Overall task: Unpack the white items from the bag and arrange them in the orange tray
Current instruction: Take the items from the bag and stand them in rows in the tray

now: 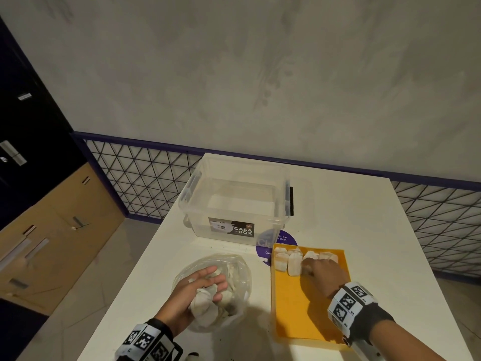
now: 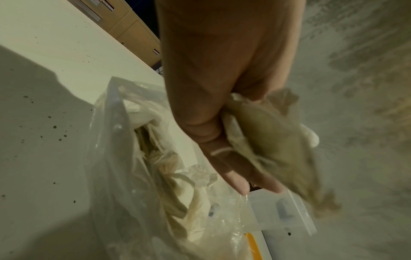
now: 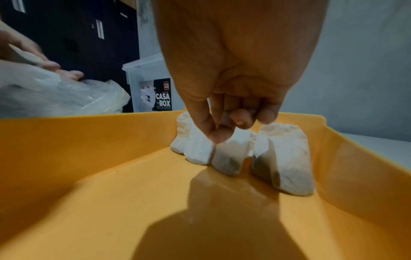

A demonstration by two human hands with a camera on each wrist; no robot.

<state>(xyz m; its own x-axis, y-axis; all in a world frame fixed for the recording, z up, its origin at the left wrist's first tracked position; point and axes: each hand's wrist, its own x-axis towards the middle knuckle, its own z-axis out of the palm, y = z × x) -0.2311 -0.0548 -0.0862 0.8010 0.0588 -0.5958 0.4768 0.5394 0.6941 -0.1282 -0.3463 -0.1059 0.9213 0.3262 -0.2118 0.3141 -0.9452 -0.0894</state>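
- Left hand (image 1: 197, 290), at 7 o'clock, grips a white item (image 1: 204, 304) over the clear bag (image 1: 234, 267), likely ready to pass across.
- Right hand (image 1: 322, 273), at 5 o'clock, pinches a white piece (image 3: 229, 158) inside the orange tray (image 1: 299, 321), apparently closing up the row (image 1: 291, 259) along its far edge.

White bench (image 1: 338, 217). Left hand (image 1: 192, 293) grips a white item (image 1: 204, 306) over the clear bag (image 1: 239, 269). Right hand (image 1: 322, 274) sits fingers-curled among white items (image 1: 294, 264) lined at the orange tray (image 1: 294, 308) far end. Clear box (image 1: 234, 199) behind.
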